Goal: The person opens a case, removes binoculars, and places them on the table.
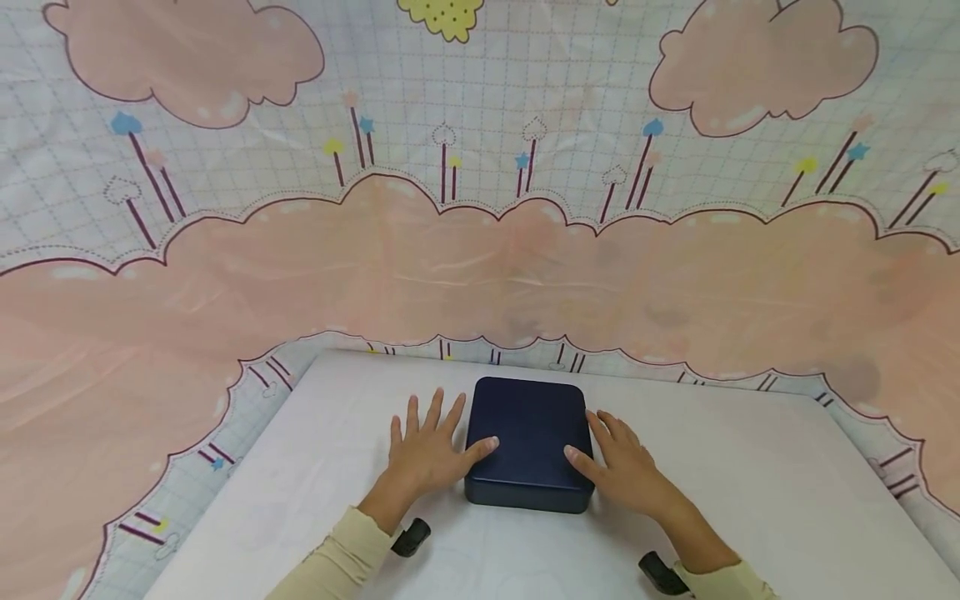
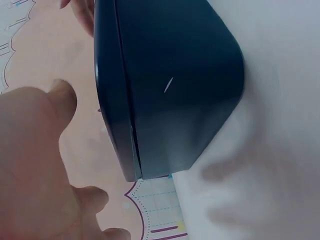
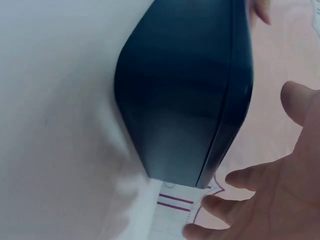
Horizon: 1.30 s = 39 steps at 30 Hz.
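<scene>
A dark navy box (image 1: pixel 529 442) with rounded corners and a fitted lid lies flat on the white table. To its left is my left hand (image 1: pixel 429 454), fingers spread and straight, with the thumb over the lid's left edge. A gap shows between that thumb and the lid (image 2: pixel 111 115) in the left wrist view. My right hand (image 1: pixel 626 471) is at the box's right side, its fingers extended and its thumb above the lid's right edge. In the right wrist view, the right fingers (image 3: pixel 250 177) stand apart from the box wall (image 3: pixel 175 100). Neither hand grips anything.
The white tabletop (image 1: pixel 750 475) spreads around the box. Behind it hangs a patterned cloth (image 1: pixel 480 275) with clouds, which also shows along the table's sides. Black wrist devices (image 1: pixel 411 537) sit by both sleeves.
</scene>
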Each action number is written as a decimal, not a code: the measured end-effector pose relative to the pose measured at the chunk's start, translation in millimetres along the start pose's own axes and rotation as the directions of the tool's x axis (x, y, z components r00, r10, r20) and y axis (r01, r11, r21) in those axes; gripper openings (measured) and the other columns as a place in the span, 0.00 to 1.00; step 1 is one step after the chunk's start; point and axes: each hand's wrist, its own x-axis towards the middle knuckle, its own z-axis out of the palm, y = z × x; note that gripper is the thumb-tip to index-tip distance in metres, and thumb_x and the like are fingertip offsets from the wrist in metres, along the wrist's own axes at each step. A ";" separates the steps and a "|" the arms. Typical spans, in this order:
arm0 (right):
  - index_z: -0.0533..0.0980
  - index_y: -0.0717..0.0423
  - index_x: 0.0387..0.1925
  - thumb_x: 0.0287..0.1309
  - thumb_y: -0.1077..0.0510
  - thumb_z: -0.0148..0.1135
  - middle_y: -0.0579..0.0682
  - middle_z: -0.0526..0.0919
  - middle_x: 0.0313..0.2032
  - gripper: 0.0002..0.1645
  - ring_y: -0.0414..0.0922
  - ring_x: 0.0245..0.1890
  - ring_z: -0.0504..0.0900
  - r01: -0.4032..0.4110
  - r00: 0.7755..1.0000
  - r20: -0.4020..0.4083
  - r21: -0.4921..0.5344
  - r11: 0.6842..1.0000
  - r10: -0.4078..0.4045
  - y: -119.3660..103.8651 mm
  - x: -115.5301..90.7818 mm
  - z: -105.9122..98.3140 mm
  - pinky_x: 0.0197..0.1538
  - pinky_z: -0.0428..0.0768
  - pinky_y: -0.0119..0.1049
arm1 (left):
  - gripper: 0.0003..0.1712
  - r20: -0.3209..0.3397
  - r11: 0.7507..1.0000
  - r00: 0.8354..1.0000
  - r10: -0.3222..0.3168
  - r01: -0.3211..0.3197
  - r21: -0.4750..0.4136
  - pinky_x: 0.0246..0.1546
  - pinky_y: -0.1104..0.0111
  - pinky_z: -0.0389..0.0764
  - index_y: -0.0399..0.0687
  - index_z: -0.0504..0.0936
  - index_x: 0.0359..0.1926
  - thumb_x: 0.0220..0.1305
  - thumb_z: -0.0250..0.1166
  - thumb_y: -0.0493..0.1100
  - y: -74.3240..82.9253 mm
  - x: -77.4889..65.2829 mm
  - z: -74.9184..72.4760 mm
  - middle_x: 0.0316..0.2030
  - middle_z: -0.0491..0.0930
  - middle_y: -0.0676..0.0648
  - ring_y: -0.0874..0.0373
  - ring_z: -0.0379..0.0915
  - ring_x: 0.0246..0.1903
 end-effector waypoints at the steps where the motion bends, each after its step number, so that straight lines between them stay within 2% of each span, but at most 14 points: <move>1: 0.49 0.60 0.82 0.72 0.29 0.53 0.68 0.49 0.81 0.56 0.73 0.80 0.46 -0.002 1.000 0.016 0.038 0.999 0.002 0.4 0.6 0.0 0.73 0.50 0.80 | 0.58 -0.001 1.000 1.000 0.002 -0.002 -0.010 0.78 0.31 0.37 0.61 0.52 0.84 0.63 0.49 0.85 0.2 0.2 1.0 0.85 0.43 0.42 0.31 0.30 0.83; 6: 0.47 0.60 0.83 0.71 0.30 0.55 0.70 0.47 0.81 0.58 0.73 0.80 0.46 -0.080 0.994 0.086 0.191 0.978 0.064 0.5 3.4 -1.4 0.74 0.53 0.78 | 0.57 0.013 0.995 1.000 0.017 -0.015 -0.099 0.78 0.30 0.43 0.52 0.54 0.83 0.66 0.54 0.80 3.1 1.1 2.5 0.84 0.47 0.39 0.28 0.35 0.82; 8: 0.47 0.59 0.83 0.71 0.29 0.55 0.68 0.48 0.81 0.57 0.72 0.81 0.47 -0.123 0.989 0.110 0.267 0.956 0.097 -0.5 3.8 -1.9 0.74 0.53 0.77 | 0.57 0.026 0.989 0.999 0.018 -0.014 -0.145 0.78 0.31 0.46 0.49 0.54 0.83 0.67 0.56 0.78 3.5 2.3 3.3 0.83 0.49 0.37 0.27 0.38 0.81; 11: 0.49 0.60 0.82 0.72 0.30 0.54 0.66 0.54 0.80 0.55 0.69 0.80 0.53 -0.174 0.983 0.129 0.384 0.907 0.133 -1.2 5.7 -2.8 0.75 0.59 0.73 | 0.56 0.043 0.974 0.999 0.015 -0.004 -0.226 0.75 0.30 0.54 0.45 0.56 0.82 0.67 0.59 0.75 4.2 4.5 2.2 0.81 0.53 0.34 0.26 0.43 0.80; 14: 0.52 0.64 0.81 0.75 0.34 0.54 0.67 0.63 0.76 0.51 0.68 0.76 0.63 -0.201 0.979 0.126 0.465 0.862 0.160 -2.2 8.7 -4.2 0.73 0.70 0.66 | 0.55 0.081 0.939 0.997 -0.018 0.045 -0.341 0.73 0.31 0.60 0.44 0.59 0.81 0.66 0.64 0.72 5.1 6.4 -1.7 0.80 0.57 0.33 0.29 0.49 0.79; 19: 0.59 0.70 0.76 0.75 0.47 0.59 0.68 0.75 0.63 0.42 0.61 0.61 0.80 -0.200 0.979 0.079 0.530 0.824 0.187 -3.1 14.4 -5.8 0.64 0.83 0.54 | 0.51 0.093 0.861 0.992 -0.081 0.116 -0.496 0.68 0.38 0.73 0.38 0.63 0.78 0.65 0.72 0.61 8.5 9.1 -9.2 0.74 0.69 0.32 0.33 0.67 0.72; 22: 0.64 0.72 0.73 0.71 0.55 0.62 0.63 0.79 0.51 0.37 0.52 0.50 0.83 -0.186 0.980 0.045 0.547 0.816 0.193 -2.1 17.2 -4.9 0.55 0.87 0.46 | 0.47 0.078 0.823 0.991 -0.112 0.136 -0.551 0.66 0.41 0.77 0.34 0.65 0.76 0.64 0.74 0.52 10.8 10.9 -9.7 0.68 0.75 0.33 0.36 0.74 0.67; 25: 0.67 0.73 0.71 0.68 0.62 0.63 0.59 0.77 0.44 0.34 0.47 0.43 0.81 -0.176 0.979 0.020 0.577 0.798 0.201 -0.2 20.1 -3.0 0.48 0.87 0.40 | 0.42 0.073 0.792 0.988 -0.134 0.151 -0.592 0.61 0.46 0.80 0.31 0.69 0.73 0.64 0.75 0.44 13.4 13.0 -9.5 0.61 0.80 0.34 0.42 0.79 0.58; 30: 0.67 0.72 0.70 0.65 0.68 0.61 0.56 0.76 0.39 0.33 0.46 0.38 0.78 -0.195 0.972 0.018 0.623 0.757 0.236 3.1 20.8 0.4 0.42 0.85 0.36 | 0.34 0.083 0.776 0.985 -0.154 0.173 -0.607 0.49 0.57 0.83 0.28 0.75 0.66 0.62 0.75 0.37 16.7 15.9 -8.3 0.47 0.82 0.40 0.51 0.78 0.44; 36: 0.69 0.73 0.69 0.63 0.69 0.62 0.56 0.79 0.37 0.33 0.46 0.36 0.79 -0.193 0.970 0.007 0.631 0.751 0.244 4.4 23.3 0.8 0.38 0.84 0.36 | 0.29 0.077 0.783 0.982 -0.170 0.182 -0.595 0.41 0.63 0.82 0.28 0.79 0.61 0.60 0.75 0.35 17.6 22.0 -5.9 0.42 0.84 0.40 0.54 0.79 0.38; 39: 0.69 0.74 0.68 0.62 0.69 0.62 0.57 0.80 0.37 0.33 0.46 0.36 0.80 -0.193 0.970 0.009 0.636 0.747 0.242 3.8 25.3 -0.4 0.38 0.84 0.37 | 0.28 0.083 0.770 0.981 -0.175 0.189 -0.610 0.36 0.65 0.81 0.29 0.80 0.59 0.59 0.76 0.34 17.4 24.6 -6.4 0.40 0.85 0.39 0.54 0.80 0.35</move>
